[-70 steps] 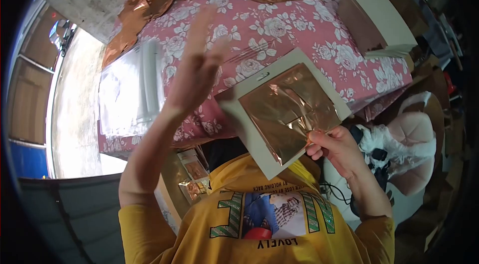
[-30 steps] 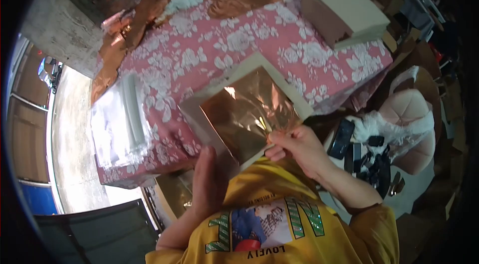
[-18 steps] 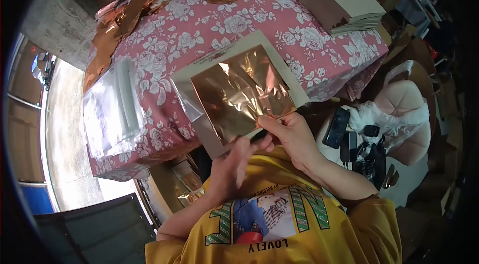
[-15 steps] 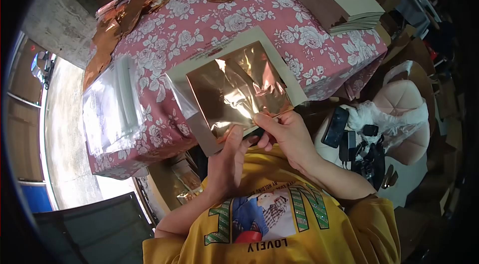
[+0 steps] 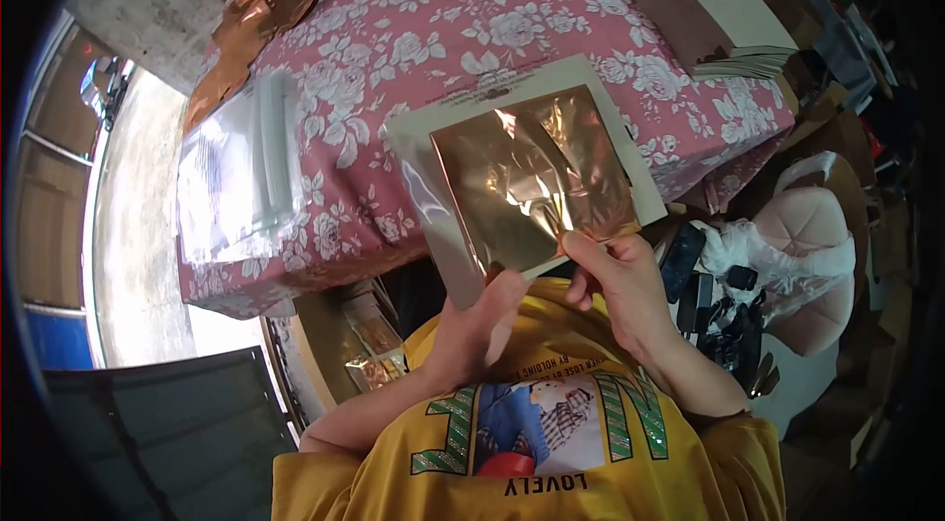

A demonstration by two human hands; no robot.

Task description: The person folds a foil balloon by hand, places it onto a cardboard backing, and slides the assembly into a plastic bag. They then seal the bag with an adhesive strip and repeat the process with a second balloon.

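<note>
A shiny copper-coloured foil sheet (image 5: pixel 522 162) lies over a beige card (image 5: pixel 640 166), tilted at the table's front edge. Printed text shows along the card's far margin, and a clear plastic flap (image 5: pixel 430 188) sticks out on its left. My right hand (image 5: pixel 630 290) pinches the foil's near edge, thumb on top. At the near left corner, my left hand (image 5: pixel 482 319) grips the card, its thumb along the edge and its other fingers mostly hidden.
A pile of clear plastic bags (image 5: pixel 241 171) lies on the left of the flowered tablecloth (image 5: pixel 345 78). Stacked beige cards (image 5: pixel 724 14) stand back right, with copper foil scraps (image 5: pixel 231 68) at the far left. A cushioned chair (image 5: pixel 802 216) holding a phone (image 5: pixel 681 260) and cables is on the right.
The view has shifted, so most things appear farther right. My left thumb has slid off the foil to the card's corner, while my right hand keeps its pinch on the near edge.
</note>
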